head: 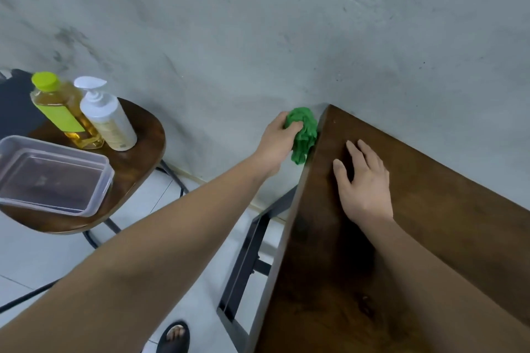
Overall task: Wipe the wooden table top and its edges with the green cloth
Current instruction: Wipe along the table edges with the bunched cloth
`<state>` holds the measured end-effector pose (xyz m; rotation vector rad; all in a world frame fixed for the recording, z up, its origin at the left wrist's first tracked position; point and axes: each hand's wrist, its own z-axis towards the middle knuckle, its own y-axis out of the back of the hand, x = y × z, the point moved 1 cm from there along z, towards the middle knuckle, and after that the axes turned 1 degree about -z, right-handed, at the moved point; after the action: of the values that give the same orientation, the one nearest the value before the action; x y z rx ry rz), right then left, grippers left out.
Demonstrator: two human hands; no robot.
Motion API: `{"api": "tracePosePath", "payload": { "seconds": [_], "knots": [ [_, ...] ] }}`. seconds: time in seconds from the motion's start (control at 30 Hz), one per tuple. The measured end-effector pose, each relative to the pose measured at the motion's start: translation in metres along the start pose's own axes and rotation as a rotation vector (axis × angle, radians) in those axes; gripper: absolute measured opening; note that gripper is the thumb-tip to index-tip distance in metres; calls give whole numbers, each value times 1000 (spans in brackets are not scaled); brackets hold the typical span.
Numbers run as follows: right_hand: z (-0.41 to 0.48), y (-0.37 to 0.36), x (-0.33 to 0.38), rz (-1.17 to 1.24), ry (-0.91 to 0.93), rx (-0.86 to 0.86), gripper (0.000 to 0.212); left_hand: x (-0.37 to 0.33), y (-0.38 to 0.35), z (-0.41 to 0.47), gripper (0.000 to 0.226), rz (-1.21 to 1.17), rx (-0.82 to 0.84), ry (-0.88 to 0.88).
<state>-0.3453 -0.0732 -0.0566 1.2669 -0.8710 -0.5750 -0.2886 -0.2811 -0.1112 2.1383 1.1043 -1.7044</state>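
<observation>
Your left hand (279,134) had its fingertips buried in the green cloth (304,131), so you could not see the grip beneath. The cloth also covered the strip of table edge it lay against. The wooden table (430,194) ran out of the frame at the right and bottom, and your right forearm (444,281) hid part of its top. The clear container (110,180) was cut off at the left edge. The label print on the amber bottle (61,111) and the white spray bottle (110,120) was too small to read. A dark shape (14,105) at middle left, perhaps a seat, was cropped. The bottom edge cut off your sandalled foot (175,337).
</observation>
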Motion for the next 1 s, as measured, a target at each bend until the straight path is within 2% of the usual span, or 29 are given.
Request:
{"api": "tracePosePath", "payload": {
  "seconds": [0.17, 0.43, 0.77, 1.0],
  "knots": [
    [1, -3, -1, -12, -2, -11, 63, -7, -25, 36, 33, 23, -64, -106],
    [0, -1, 3, -16, 8, -37, 62, -5, -25, 31, 22, 60, 26, -125],
    [-7, 3, 7, -28, 60, -61, 59, 25, 33, -133, 14, 56, 143, -43],
    [-26, 9, 19, -118, 142, -114, 51, 64, 71, -266, 14, 16, 128, -1]
  ]
}}
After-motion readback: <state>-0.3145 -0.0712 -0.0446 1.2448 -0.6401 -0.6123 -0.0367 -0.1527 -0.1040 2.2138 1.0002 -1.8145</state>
